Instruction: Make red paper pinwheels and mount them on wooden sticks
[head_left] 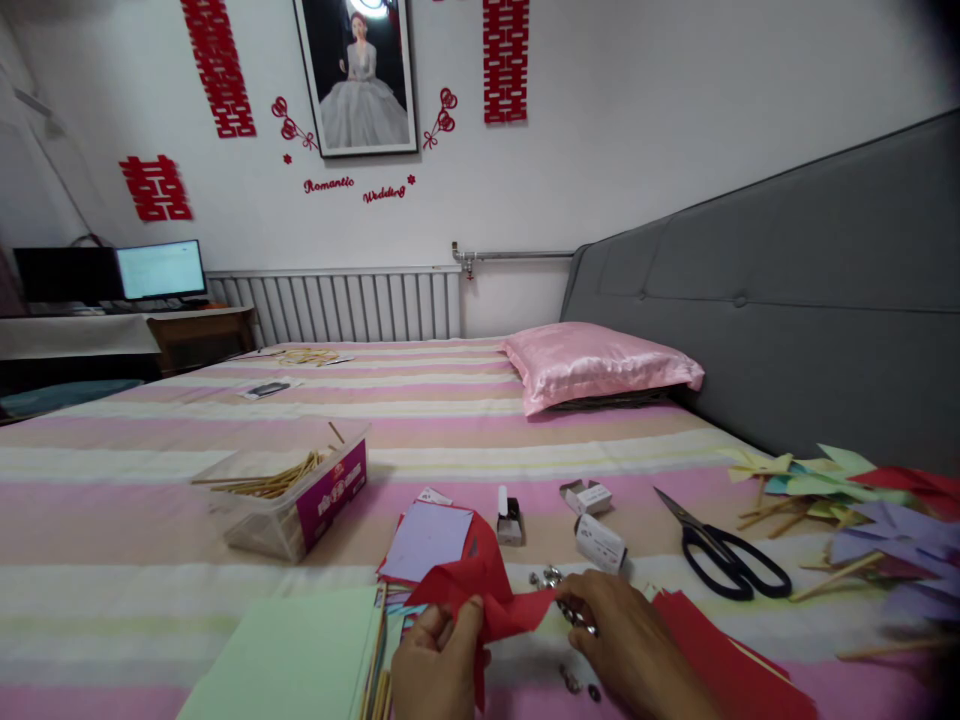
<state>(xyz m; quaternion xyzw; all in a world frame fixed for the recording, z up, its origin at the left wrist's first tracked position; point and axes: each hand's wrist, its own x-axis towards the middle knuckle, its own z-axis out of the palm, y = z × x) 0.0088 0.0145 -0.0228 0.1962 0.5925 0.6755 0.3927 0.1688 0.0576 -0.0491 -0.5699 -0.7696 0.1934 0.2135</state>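
My left hand [435,660] pinches a folded red paper piece [487,595] at the bottom centre, fingers closed on its edge. My right hand [630,645] rests beside it on the right, fingers curled near the paper's tip and pinched on a small metal pin [581,618]. More small metal pins [546,577] lie loose on the striped bedsheet [450,420] between the hands and below them. A stack of coloured paper squares with a lilac sheet [427,540] on top lies just behind the red paper.
Black scissors [724,555] lie to the right; finished paper pinwheels [847,500] are piled at far right. A clear box of wooden sticks [289,485] stands at left. A glue bottle [508,520], two small boxes [596,525], green paper [292,660], red sheets [720,660] and a pink pillow [592,365] are nearby.
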